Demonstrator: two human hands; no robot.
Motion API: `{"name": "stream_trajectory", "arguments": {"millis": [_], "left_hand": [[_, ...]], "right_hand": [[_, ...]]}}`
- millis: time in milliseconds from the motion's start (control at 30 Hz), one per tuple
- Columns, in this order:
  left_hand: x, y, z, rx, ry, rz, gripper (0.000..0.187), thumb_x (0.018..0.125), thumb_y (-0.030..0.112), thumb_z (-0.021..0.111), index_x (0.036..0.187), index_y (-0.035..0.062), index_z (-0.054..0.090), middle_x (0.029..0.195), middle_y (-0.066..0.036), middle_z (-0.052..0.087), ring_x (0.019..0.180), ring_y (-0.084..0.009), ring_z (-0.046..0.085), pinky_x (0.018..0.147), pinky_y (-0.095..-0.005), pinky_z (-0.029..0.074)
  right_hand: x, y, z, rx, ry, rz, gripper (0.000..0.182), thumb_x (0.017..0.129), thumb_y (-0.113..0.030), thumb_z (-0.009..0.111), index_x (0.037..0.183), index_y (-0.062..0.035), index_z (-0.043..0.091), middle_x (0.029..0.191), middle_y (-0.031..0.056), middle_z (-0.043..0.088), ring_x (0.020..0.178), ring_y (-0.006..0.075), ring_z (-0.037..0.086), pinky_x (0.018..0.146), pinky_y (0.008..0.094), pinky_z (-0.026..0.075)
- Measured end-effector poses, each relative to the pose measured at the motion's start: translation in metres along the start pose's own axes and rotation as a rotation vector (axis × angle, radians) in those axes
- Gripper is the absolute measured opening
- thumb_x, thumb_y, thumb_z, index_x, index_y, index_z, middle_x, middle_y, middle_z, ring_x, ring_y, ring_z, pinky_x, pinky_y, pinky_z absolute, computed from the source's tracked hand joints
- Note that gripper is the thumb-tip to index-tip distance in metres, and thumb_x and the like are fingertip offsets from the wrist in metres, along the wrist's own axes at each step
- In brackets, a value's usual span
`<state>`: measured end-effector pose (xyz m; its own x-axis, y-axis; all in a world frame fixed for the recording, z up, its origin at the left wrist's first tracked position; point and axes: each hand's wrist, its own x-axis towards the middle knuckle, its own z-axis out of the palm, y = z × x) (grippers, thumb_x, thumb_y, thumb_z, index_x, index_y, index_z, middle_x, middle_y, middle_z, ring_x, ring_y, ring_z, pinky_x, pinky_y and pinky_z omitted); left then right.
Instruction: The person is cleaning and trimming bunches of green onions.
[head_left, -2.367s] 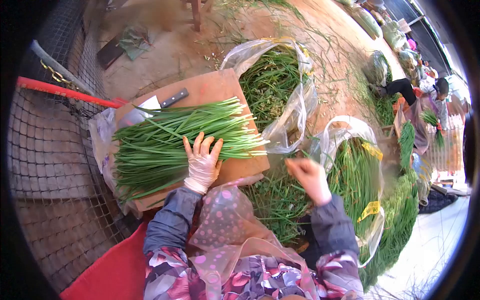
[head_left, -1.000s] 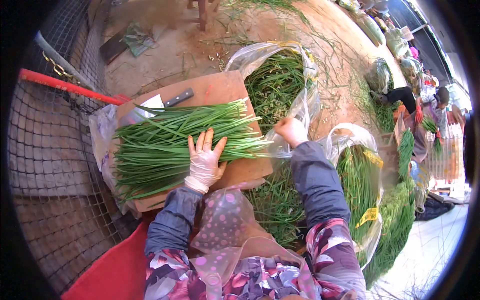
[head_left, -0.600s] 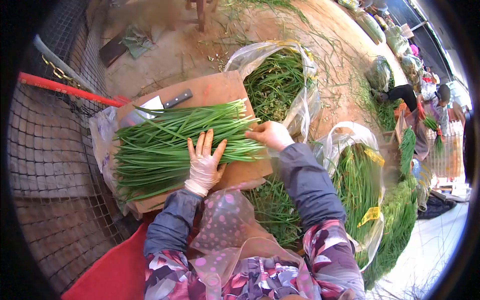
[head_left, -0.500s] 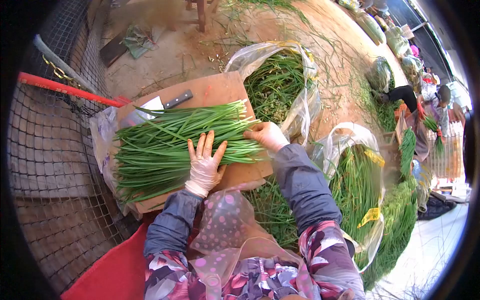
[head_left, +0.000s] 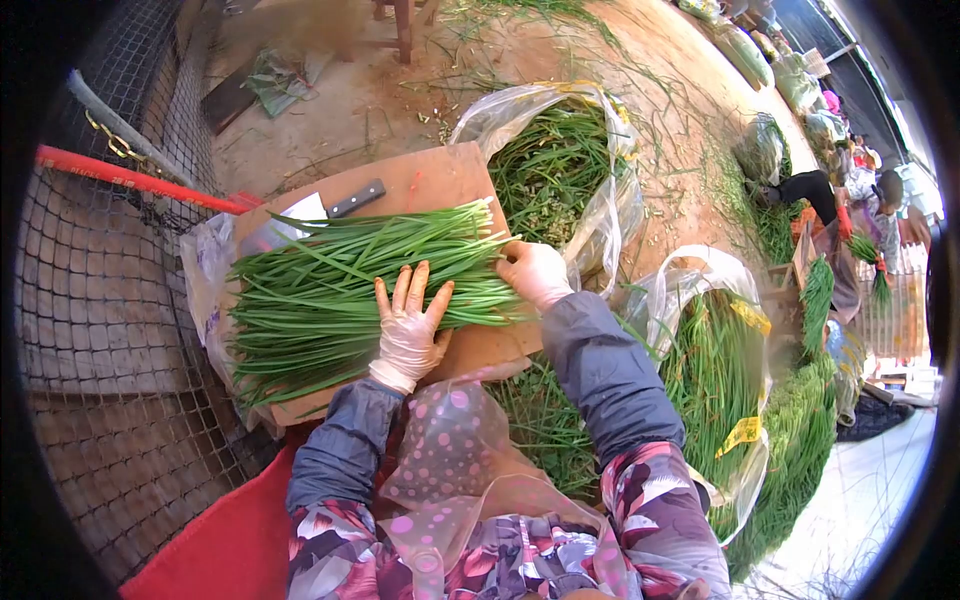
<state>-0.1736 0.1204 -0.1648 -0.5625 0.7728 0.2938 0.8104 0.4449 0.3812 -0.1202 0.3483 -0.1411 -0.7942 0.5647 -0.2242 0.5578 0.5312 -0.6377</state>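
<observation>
A thick pile of long green stalks (head_left: 320,290) lies across a brown board (head_left: 440,175). My left hand (head_left: 408,330), in a pale translucent glove, rests flat on the pile with its fingers spread. At the pale cut ends on the right side is my right hand (head_left: 535,273), gloved too, its thumb and fingers bent together against the stalk ends; whether it grips any stalk is hidden. A knife with a black handle (head_left: 356,198) lies at the board's far edge, its blade partly under the leaves.
Beyond the board stands an open plastic bag of green scraps (head_left: 550,165). Another bag of stalks (head_left: 710,370) is at my right. Netting (head_left: 110,320) and a red bar (head_left: 140,180) are on the left. A co-worker (head_left: 885,195) holds a bundle at the far right.
My right hand has shifted slightly right and its fingers are more bent at the stalk ends. My left hand stays in place. The co-worker's arm has moved a little.
</observation>
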Motion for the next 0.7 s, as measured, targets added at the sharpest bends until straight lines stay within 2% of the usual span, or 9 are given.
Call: {"name": "stream_trajectory", "arguments": {"millis": [233,267,300,333,400,467,533,600,700], "left_hand": [[0.001,-0.002,-0.001,-0.015,0.012,0.013,0.075,0.060,0.021,0.078,0.130,0.0168,0.050,0.146,-0.021,0.032,0.134,-0.0395,0.030,0.108,-0.0650,0.014],[-0.001,-0.002,0.001,-0.022,0.011,0.014,0.075,0.060,0.021,0.078,0.129,0.0157,0.049,0.146,-0.020,0.031,0.134,-0.0397,0.030,0.108,-0.0651,0.014],[0.000,-0.004,0.001,-0.022,0.011,0.014,0.075,0.060,0.021,0.078,0.129,0.0157,0.049,0.146,-0.020,0.031,0.134,-0.0397,0.030,0.108,-0.0651,0.014],[-0.001,-0.004,0.001,-0.026,0.026,0.010,0.072,0.060,0.020,0.079,0.127,0.0142,0.051,0.145,-0.019,0.033,0.133,-0.0393,0.031,0.108,-0.0640,0.014],[0.001,-0.005,0.003,-0.034,0.039,0.012,0.070,0.060,0.019,0.079,0.124,0.0126,0.053,0.144,-0.018,0.034,0.132,-0.0390,0.032,0.109,-0.0628,0.013],[-0.003,-0.004,0.003,-0.045,0.049,0.031,0.068,0.060,0.019,0.080,0.122,0.0119,0.052,0.144,-0.018,0.034,0.133,-0.0388,0.032,0.109,-0.0631,0.013],[-0.003,-0.003,0.003,-0.058,0.057,0.035,0.067,0.060,0.018,0.080,0.120,0.0115,0.052,0.145,-0.018,0.034,0.133,-0.0388,0.032,0.109,-0.0636,0.013],[-0.004,-0.004,0.000,-0.083,0.072,0.056,0.065,0.061,0.019,0.079,0.119,0.0112,0.052,0.145,-0.018,0.034,0.134,-0.0394,0.031,0.108,-0.0642,0.013],[-0.006,-0.001,-0.003,-0.054,0.055,0.075,0.065,0.062,0.023,0.079,0.121,0.0131,0.052,0.146,-0.018,0.032,0.136,-0.0401,0.027,0.108,-0.0667,0.010]], "right_hand": [[-0.050,0.065,-0.064,-0.146,0.174,0.147,0.025,0.073,-0.028,0.063,0.074,-0.0029,0.066,0.069,0.0171,0.065,0.070,0.0298,0.066,0.067,0.0379,0.053],[-0.102,0.099,-0.062,-0.682,-0.002,-0.071,0.022,0.073,-0.024,0.060,0.073,-0.0033,0.066,0.067,0.0185,0.064,0.070,0.0305,0.066,0.063,0.0415,0.053],[-0.111,0.089,-0.064,-0.687,-0.062,0.014,0.019,0.073,-0.020,0.058,0.076,-0.0035,0.068,0.072,0.0189,0.065,0.073,0.0291,0.067,0.063,0.0432,0.054],[-0.143,0.097,-0.062,-0.959,-0.548,0.058,0.022,0.073,-0.025,0.062,0.080,-0.0048,0.069,0.079,0.0163,0.067,0.073,0.0269,0.068,0.064,0.0415,0.055],[-0.212,0.104,-0.064,-1.005,-1.138,-0.116,0.029,0.076,-0.035,0.066,0.083,-0.0079,0.071,0.085,0.0101,0.070,0.073,0.0240,0.068,0.064,0.0375,0.054],[-0.212,0.119,-0.057,-0.624,-0.422,-0.102,0.028,0.079,-0.035,0.067,0.087,-0.0082,0.071,0.076,0.0079,0.070,0.067,0.0224,0.068,0.060,0.0347,0.053],[-0.191,0.082,-0.061,-0.197,-0.126,-0.075,0.033,0.079,-0.038,0.069,0.095,-0.0086,0.070,0.064,0.0076,0.066,0.061,0.0227,0.067,0.057,0.0338,0.051],[-0.161,0.015,-0.065,0.114,0.002,0.107,0.039,0.078,-0.039,0.071,0.102,-0.0085,0.068,0.063,0.0080,0.065,0.060,0.0200,0.067,0.057,0.0333,0.051],[-0.116,-0.016,-0.035,0.027,-0.014,0.072,0.042,0.079,-0.040,0.071,0.106,-0.0075,0.067,0.061,0.0072,0.065,0.056,0.0158,0.065,0.056,0.0301,0.051]]}}
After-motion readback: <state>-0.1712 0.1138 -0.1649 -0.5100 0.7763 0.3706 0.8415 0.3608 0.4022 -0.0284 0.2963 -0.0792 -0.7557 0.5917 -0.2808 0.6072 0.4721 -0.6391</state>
